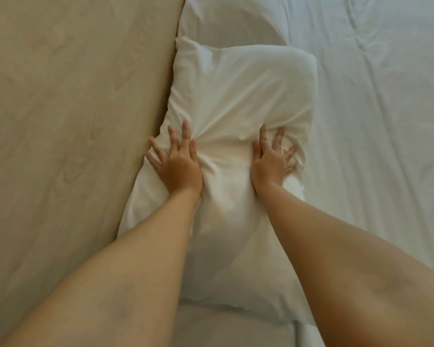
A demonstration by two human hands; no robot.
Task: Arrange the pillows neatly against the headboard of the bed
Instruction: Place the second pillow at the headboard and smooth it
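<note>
Pressing down on the near pillow (236, 101) with both palms flat, fingers splayed, left hand (177, 166) by the headboard (73, 121), right hand (271, 164) nearer the sheet (373, 146). Gripping nothing, just squashing. Pillow sitting tight along the headboard, touching a second pillow (231, 23) beyond. Probably risking a dented, bunched-up middle from pushing this hard, or shoving it crooked against its neighbour.

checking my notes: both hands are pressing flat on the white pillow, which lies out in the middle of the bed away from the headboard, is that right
Not quite. In the head view the left hand and right hand do press flat on the white pillow, but it is not out in the middle of the bed: its left edge lies along the beige headboard, beside another pillow.
</note>
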